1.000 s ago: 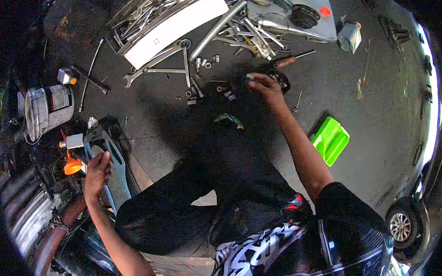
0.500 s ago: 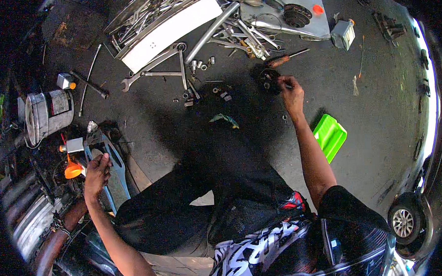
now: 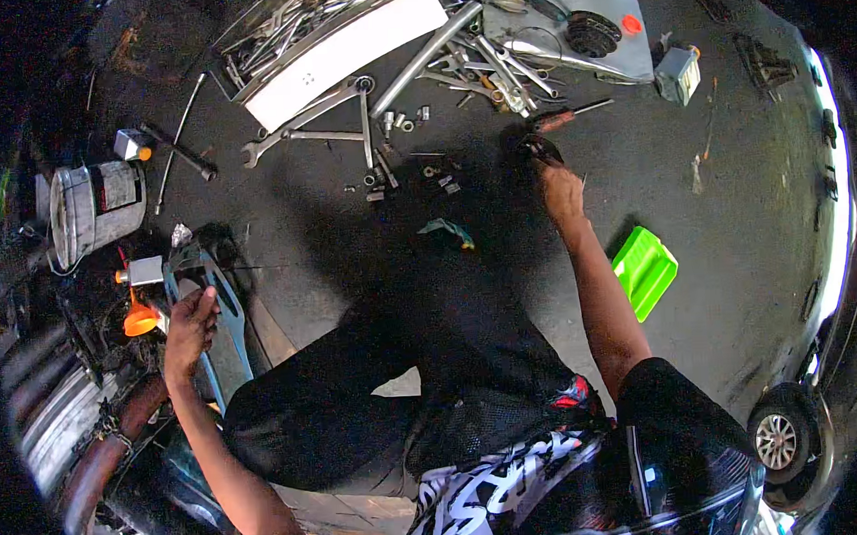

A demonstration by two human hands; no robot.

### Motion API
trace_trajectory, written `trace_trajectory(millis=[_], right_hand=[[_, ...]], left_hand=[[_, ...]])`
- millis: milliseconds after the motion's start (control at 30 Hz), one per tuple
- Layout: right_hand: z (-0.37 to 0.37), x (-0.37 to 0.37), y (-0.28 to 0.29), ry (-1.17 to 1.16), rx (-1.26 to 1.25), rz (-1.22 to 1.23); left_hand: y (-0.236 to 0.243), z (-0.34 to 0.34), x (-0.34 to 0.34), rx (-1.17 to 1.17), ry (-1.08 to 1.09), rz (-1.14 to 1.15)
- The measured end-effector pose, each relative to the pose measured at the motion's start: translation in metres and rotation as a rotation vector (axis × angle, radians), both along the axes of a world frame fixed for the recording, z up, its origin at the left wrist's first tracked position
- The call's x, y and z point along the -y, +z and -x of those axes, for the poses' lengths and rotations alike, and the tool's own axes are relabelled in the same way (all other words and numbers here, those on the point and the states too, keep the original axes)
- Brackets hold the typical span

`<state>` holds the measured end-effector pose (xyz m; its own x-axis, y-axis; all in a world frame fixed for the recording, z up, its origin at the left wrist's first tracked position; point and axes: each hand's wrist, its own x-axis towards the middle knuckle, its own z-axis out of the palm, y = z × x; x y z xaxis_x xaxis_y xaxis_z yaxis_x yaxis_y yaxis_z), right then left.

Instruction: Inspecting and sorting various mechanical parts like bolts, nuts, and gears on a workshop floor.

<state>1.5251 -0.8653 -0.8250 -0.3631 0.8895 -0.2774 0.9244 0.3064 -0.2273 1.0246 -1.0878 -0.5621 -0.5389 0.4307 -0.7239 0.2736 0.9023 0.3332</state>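
My right hand reaches forward to a dark round part in the shadow on the floor. The fingers close on its near edge; their tips are partly hidden. Just beyond lies a screwdriver with a reddish handle, its shaft pointing right. On the left, my left hand is closed beside a blue-edged frame, and a small greyish piece shows by the thumb. What the fingers grip there is hard to make out.
An open toolbox full of wrenches stands ahead, with loose wrenches and sockets before it. A green tray lies right, a bucket and an orange funnel left. A metal sheet is far right.
My right hand has turned and its fingers have closed over the near side of the dark round part, which looks more tilted. My left hand stays beside the blue-edged frame. The view shifted slightly.
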Motion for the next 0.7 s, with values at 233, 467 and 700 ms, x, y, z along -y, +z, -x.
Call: trace_trajectory(millis=[233,467,700], right_hand=[[0.000,0.002,0.009,0.032,-0.132,-0.120],[0.004,-0.016,0.028,-0.153,-0.400,-0.195],[0.007,-0.026,-0.002,-0.113,-0.144,-0.131]], left_hand=[[0.001,-0.003,-0.002,-0.009,-0.002,-0.041],[-0.002,-0.002,-0.001,-0.010,-0.007,-0.031],[0.000,-0.001,-0.002,0.015,0.008,0.004]])
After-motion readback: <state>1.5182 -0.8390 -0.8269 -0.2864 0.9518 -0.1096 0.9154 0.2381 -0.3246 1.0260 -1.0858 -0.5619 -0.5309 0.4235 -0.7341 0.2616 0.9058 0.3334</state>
